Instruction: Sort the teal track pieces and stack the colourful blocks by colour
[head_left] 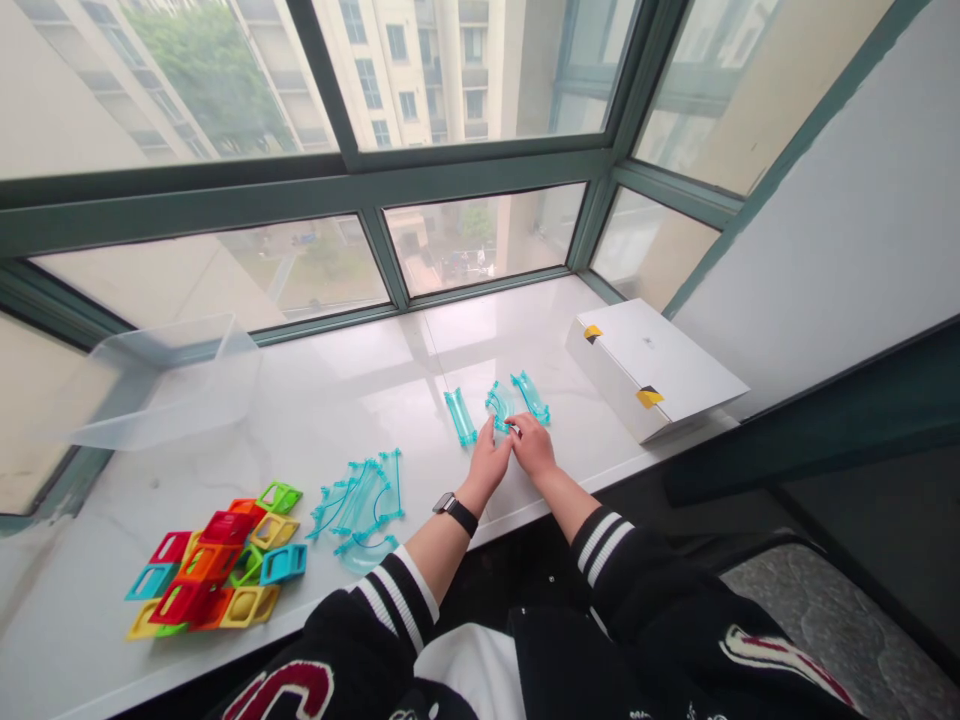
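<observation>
A curved, see-through teal track piece [499,398] is on the white sill, at the fingertips of both hands. My left hand [489,462], with a watch on the wrist, closes on its near end from the left. My right hand [533,447] has its fingers bent and pinched at that same end, close against the left. Straight teal track pieces flank it: one [460,417] on the left, another [532,398] on the right. Fingers partly hide the curved piece's near end, and whether it is lifted I cannot tell.
A loose pile of teal track pieces [364,500] lies left of my left forearm. Farther left are stacked coloured plastic blocks [217,560] and a clear plastic bin [180,385]. A white box [660,350] with yellow-black tabs stands at right, below the window frame.
</observation>
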